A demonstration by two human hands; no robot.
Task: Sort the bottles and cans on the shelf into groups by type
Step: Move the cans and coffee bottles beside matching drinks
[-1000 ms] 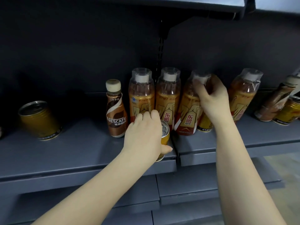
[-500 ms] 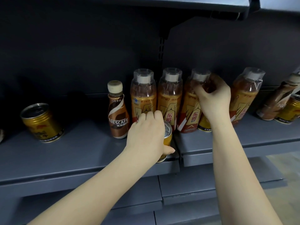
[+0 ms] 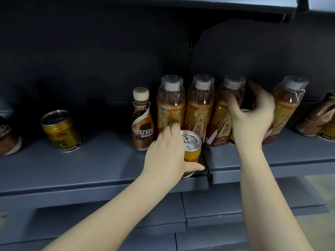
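My left hand (image 3: pixel 165 156) is wrapped around a gold can (image 3: pixel 192 151) that stands at the front edge of the grey shelf (image 3: pixel 90 163). Behind it, a brown Nescafe bottle (image 3: pixel 142 124) stands upright beside three orange drink bottles in a row (image 3: pixel 170 109) (image 3: pixel 199 109) (image 3: pixel 222 125). My right hand (image 3: pixel 252 122), blurred with fingers apart, hovers over another gold can (image 3: pixel 245 111) tucked between the third orange bottle and a fourth one (image 3: pixel 288 109). Most of that can is hidden by the hand.
A gold can (image 3: pixel 61 131) stands alone on the shelf's left part, and a brown bottle (image 3: pixel 8 138) lies at the far left edge. At the far right a Nescafe bottle (image 3: pixel 317 118) leans over a gold can (image 3: pixel 328 134). Lower shelves jut out below.
My right hand has let go of the third orange bottle's neck and moved right and down over the hidden can. The left hand stays on its can.
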